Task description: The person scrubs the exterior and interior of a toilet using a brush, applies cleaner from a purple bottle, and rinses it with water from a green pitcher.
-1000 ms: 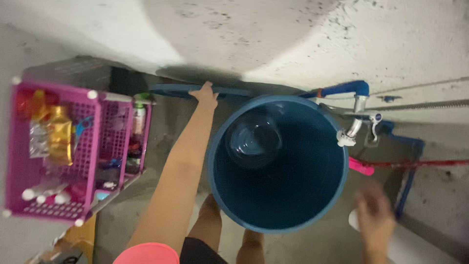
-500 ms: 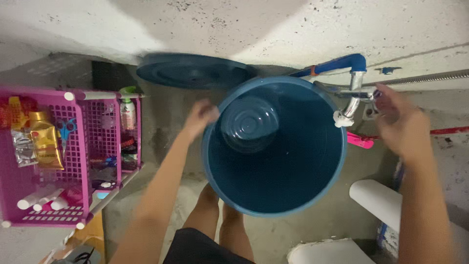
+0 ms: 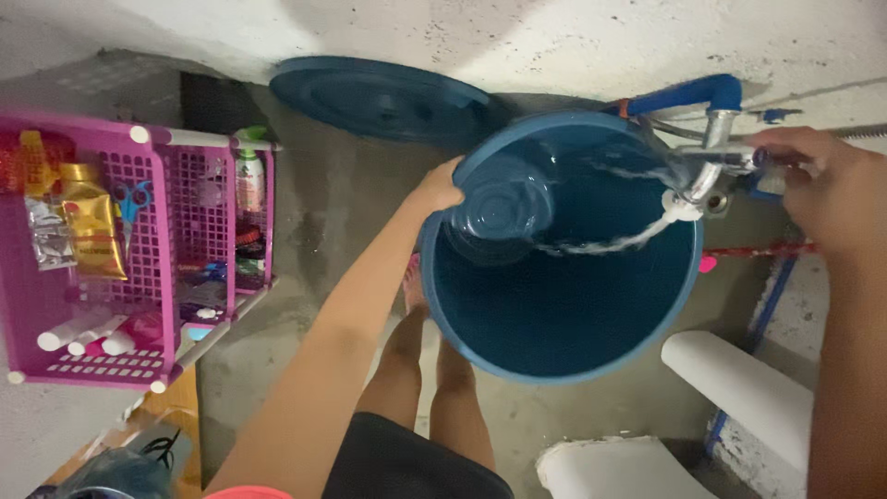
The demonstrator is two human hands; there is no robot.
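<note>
L hand (image 3: 439, 189) on bucket (image 3: 554, 305) rim, R hand (image 3: 822, 185) at tap (image 3: 707, 176)

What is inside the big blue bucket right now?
Inside the blue bucket a stream of water pours from the tap. The bottom shows ringed ridges; the water level cannot be judged.

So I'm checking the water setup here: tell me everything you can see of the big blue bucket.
The big blue bucket is a deep, round, plastic-looking tub, open at the top, standing on the wet concrete floor beside a pink basket rack. A smaller blue dipper sits inside near the rim. Water streams into it from the metal tap above its right edge. The left hand grips its rim; its blue lid leans against the wall behind.
</note>
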